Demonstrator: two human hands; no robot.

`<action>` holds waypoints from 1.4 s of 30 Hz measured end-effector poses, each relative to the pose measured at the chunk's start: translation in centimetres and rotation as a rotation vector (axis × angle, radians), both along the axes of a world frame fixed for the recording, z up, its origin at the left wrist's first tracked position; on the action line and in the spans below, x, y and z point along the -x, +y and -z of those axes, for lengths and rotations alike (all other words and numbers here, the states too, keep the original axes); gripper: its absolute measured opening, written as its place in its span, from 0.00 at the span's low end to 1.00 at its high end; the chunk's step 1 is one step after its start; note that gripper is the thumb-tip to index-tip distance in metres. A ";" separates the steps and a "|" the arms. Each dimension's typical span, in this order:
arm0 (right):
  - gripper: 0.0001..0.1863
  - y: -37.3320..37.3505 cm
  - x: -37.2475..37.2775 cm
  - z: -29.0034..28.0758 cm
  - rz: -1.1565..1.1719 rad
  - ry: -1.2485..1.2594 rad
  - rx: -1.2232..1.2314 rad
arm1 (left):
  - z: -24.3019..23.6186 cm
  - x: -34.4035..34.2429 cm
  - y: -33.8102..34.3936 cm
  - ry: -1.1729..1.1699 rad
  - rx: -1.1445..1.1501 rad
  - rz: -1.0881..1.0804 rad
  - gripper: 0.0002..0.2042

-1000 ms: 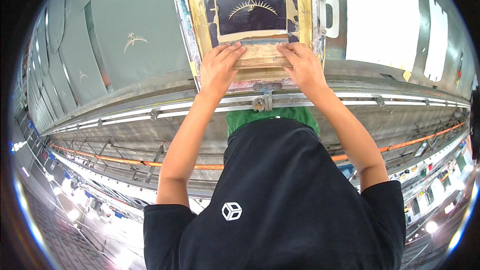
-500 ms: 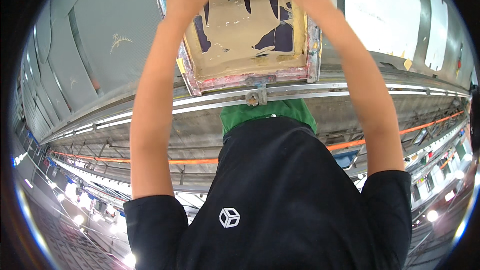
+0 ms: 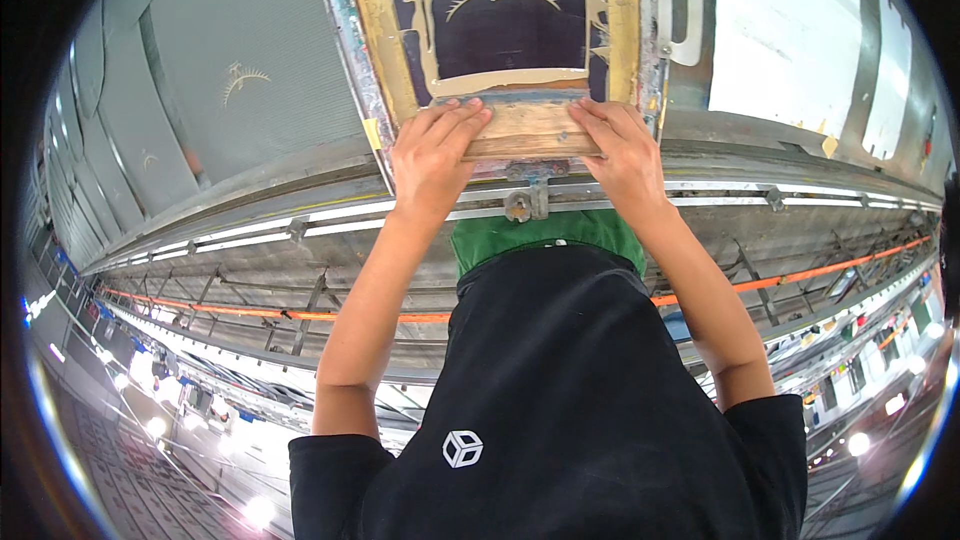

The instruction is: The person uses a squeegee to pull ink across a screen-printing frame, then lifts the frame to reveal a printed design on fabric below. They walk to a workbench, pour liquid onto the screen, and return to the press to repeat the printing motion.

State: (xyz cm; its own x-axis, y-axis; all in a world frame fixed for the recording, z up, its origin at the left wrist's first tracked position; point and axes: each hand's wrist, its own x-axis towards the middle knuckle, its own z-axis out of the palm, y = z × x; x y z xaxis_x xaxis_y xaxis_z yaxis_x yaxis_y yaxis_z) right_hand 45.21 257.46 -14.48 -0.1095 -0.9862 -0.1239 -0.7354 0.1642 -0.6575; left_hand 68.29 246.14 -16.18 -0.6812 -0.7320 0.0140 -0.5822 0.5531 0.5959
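Note:
A wooden-handled squeegee (image 3: 530,130) lies crosswise at the near end of a screen printing frame (image 3: 660,0). My left hand (image 3: 436,155) grips its left end, fingers over the top edge. At its right end my right hand (image 3: 622,148) holds on the same way. Beyond the squeegee, the dark mesh (image 3: 508,35) shows a tan curved, spiky design. Beige ink (image 3: 510,80) lines the mesh just ahead of the blade and runs in streaks up both sides. The frame's far end is out of view.
Left of the frame, a grey textured sheet (image 3: 255,40) bears a similar tan print. White sheets (image 3: 785,30) lie to the right, past a white handle (image 3: 688,18) on the frame. A metal rail with a clamp (image 3: 518,205) runs along the near edge.
Both hands have drawn the squeegee from the frame's far part to its near end. Ink that covered the mesh is swept away, baring the dark mesh and the design.

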 end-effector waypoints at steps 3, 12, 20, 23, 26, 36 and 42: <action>0.35 0.1 -0.2 0.0 0.017 0.001 0.013 | 0.1 -0.1 0.2 0.008 -0.003 -0.008 0.23; 0.34 -0.2 -0.2 -0.2 0.007 0.024 0.000 | 0.3 -0.3 -0.1 0.010 0.023 0.012 0.23; 0.22 -11.7 6.0 0.4 -0.063 0.270 0.086 | 0.1 4.0 -13.2 -0.152 0.282 0.057 0.23; 0.18 -17.9 7.2 -0.1 -0.024 0.355 0.235 | 0.3 7.5 -18.7 -0.044 0.276 -0.016 0.15; 0.21 -17.0 7.4 1.7 0.032 0.333 0.135 | 0.5 8.0 -18.0 -0.026 0.263 -0.039 0.13; 0.32 -3.1 -0.2 0.4 0.025 0.129 -0.007 | 0.1 -0.1 -2.8 -0.175 0.047 -0.026 0.23; 0.31 -2.2 -0.8 -0.5 0.013 0.123 -0.014 | -0.4 -0.9 -1.6 -0.134 0.023 -0.027 0.23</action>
